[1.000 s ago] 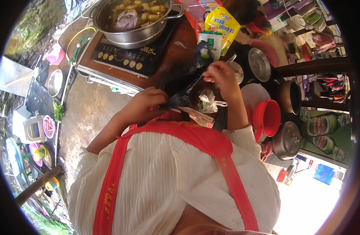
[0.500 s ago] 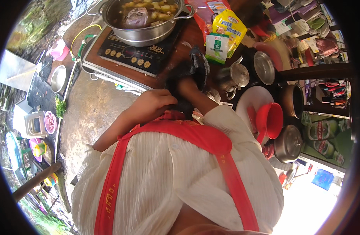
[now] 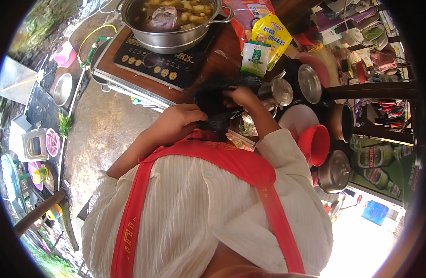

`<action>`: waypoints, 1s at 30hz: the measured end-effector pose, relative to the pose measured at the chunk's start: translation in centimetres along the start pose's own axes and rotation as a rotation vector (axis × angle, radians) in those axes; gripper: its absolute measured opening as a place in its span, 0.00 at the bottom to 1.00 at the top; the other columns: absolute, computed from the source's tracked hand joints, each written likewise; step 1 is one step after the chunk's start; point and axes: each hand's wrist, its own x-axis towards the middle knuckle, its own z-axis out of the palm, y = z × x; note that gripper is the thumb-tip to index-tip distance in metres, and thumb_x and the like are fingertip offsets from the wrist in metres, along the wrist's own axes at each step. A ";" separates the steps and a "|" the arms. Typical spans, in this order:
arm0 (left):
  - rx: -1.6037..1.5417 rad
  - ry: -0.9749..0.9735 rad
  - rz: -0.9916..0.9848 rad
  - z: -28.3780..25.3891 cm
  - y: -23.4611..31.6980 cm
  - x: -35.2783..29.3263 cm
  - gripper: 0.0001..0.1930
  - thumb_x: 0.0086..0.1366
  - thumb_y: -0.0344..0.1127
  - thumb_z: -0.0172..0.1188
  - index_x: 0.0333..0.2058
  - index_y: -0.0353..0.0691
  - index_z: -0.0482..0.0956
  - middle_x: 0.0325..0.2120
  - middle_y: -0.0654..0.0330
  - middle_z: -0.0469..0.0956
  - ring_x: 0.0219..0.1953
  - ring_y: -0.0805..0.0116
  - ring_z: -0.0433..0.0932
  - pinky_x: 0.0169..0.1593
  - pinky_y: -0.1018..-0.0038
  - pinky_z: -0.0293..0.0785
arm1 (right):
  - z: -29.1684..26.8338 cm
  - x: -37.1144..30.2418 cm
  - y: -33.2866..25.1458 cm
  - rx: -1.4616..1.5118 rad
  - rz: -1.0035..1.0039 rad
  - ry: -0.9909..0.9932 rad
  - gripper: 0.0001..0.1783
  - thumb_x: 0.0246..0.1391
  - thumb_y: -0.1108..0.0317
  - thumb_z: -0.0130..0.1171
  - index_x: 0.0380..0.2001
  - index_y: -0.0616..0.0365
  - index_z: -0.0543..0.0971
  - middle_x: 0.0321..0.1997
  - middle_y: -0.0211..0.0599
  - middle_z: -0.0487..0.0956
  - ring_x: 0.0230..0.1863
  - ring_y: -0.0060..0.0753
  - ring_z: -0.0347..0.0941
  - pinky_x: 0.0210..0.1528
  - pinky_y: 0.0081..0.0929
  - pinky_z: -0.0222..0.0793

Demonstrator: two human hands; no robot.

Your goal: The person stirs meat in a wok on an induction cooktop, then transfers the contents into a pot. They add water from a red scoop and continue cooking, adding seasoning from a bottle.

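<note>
Close against my red apron (image 3: 208,150) lies a black plastic bag (image 3: 210,99), partly covered by my hands. My left hand (image 3: 179,121) is closed on the bag's near left side, fingers curled over it. At the bag's right edge, my right hand (image 3: 243,97) has bent fingers pinching the black plastic. What is inside the bag is hidden. Beyond it, a steel pot (image 3: 171,42) holding broth, yellowish chunks and a large pale piece stands on a black induction cooker (image 3: 153,65).
A yellow seasoning pouch (image 3: 272,37), a white-and-green packet (image 3: 255,59) and a pink-red bag (image 3: 238,16) lie on the brown table (image 3: 222,48). Nearby stand a small metal pot (image 3: 281,91), a red plastic dipper (image 3: 315,146) and a lidded pot (image 3: 334,171).
My right hand has come out of the bag's mouth and shifted right to its edge. The bag's raised rim has sunk flatter. My left hand keeps its hold.
</note>
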 end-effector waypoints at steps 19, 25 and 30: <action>-0.113 -0.020 0.121 0.5 -2.0 0.1 0.13 0.60 0.27 0.66 0.45 0.39 0.83 0.40 0.51 0.82 0.45 0.46 0.82 0.48 0.57 0.78 | -1.4 -8.5 -20.7 0.518 -0.255 -0.473 0.21 0.72 0.51 0.56 0.28 0.53 0.73 0.17 0.19 0.63 0.12 0.11 0.51 0.14 0.14 0.46; -0.136 -0.010 0.144 -0.4 -2.6 -0.1 0.16 0.59 0.26 0.69 0.47 0.36 0.82 0.39 0.50 0.82 0.43 0.47 0.83 0.45 0.60 0.79 | 3.3 -2.0 -34.5 0.056 -0.637 0.084 0.26 0.72 0.45 0.54 0.49 0.60 0.80 0.37 0.34 0.81 0.32 0.24 0.72 0.32 0.31 0.72; -0.272 -0.037 0.053 -1.0 -2.8 -0.3 0.17 0.60 0.33 0.73 0.46 0.36 0.81 0.38 0.51 0.81 0.38 0.50 0.82 0.40 0.62 0.79 | 3.0 -0.3 -36.8 -0.217 -0.679 0.214 0.32 0.71 0.40 0.52 0.60 0.57 0.81 0.55 0.37 0.85 0.53 0.40 0.80 0.53 0.36 0.76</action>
